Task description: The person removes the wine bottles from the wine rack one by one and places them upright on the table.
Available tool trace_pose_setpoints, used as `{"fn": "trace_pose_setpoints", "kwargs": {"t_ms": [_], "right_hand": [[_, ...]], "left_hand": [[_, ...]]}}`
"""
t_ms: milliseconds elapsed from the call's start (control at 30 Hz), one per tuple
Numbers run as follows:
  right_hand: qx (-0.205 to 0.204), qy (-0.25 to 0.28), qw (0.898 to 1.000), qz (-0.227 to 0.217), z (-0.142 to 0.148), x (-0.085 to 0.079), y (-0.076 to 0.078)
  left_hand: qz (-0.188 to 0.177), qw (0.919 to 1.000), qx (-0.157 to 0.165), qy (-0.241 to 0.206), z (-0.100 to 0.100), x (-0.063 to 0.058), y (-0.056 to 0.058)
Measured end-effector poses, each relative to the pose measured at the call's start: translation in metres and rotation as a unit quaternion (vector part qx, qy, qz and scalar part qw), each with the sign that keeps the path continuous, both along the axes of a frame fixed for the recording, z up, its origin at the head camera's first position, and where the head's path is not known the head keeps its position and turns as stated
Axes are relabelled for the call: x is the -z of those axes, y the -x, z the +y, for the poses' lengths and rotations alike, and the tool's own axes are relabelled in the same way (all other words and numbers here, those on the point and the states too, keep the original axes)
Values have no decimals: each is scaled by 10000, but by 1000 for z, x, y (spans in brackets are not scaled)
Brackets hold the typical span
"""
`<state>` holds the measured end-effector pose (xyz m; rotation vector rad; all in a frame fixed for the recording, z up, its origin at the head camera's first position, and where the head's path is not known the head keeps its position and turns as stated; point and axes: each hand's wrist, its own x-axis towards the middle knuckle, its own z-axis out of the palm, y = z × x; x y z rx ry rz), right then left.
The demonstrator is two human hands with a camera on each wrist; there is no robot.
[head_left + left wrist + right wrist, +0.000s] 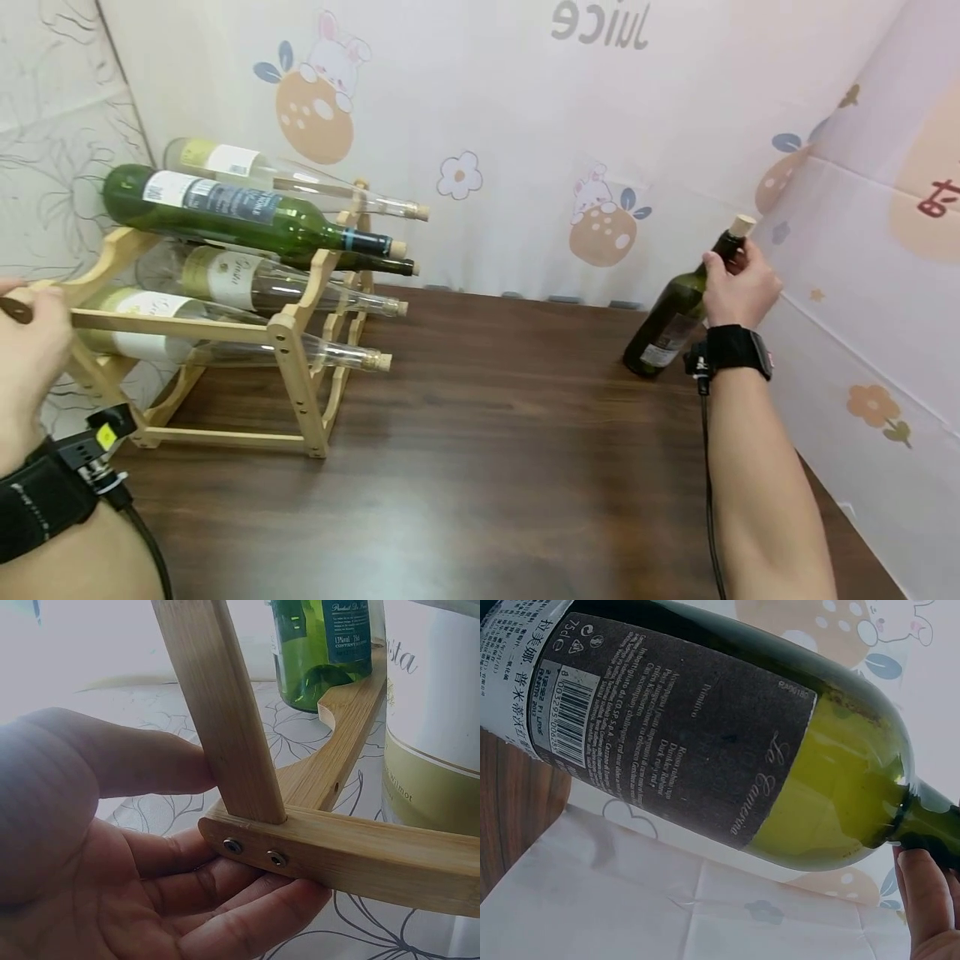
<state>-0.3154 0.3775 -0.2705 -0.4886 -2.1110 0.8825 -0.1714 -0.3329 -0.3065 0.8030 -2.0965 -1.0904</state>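
Note:
My right hand (741,285) grips a dark green wine bottle (670,321) by its neck, at the right of the head view. The bottle leans, cork up, its base at the table; whether it touches cannot be told. The right wrist view shows its dark back label (682,724) close up. At the far left, my left hand (30,358) holds a corner of the wooden wine rack (300,392). In the left wrist view, the thumb presses one bar and the fingers lie under the joint. Several corked bottles lie in the rack, including a green bottle (225,208) on top.
A brown wood-grain table (480,467) lies under the rack and the bottle. Behind it hangs a printed curtain (510,108), with another printed sheet (862,333) along the right side. Cables run from both wrist cameras.

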Motion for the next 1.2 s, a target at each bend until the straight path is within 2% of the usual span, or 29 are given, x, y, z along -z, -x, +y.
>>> {"fn": "trace_pose_setpoints", "kwargs": {"t_ms": [67,100,300,433,533,833,1033,1200], "right_hand": [[29,-30,10000,-17,2,0,-2],[28,-26,10000,-48,3,0,-2],[55,-9,9999,-94,5,1,4],[103,-20,9999,-103,7,2,7],[115,-58,9998,-134,8,2,7],[63,163,9996,-205,13,1,8],[-66,553,9984,-91,14,5,9],[-19,476,9987,-180,14,7,7]], "left_hand": [[-55,9998,5,-198,25,-21,-16],[-280,9993,88,-246,29,-28,-21],[-845,9949,421,355,33,-42,-35],[-1197,9876,454,911,33,-46,-37],[-1304,9835,486,1159,34,-47,-36],[-1155,9837,651,1214,33,-47,-36],[-1139,9829,687,1276,32,-47,-38],[-1091,9822,785,1311,30,-48,-39]]}}
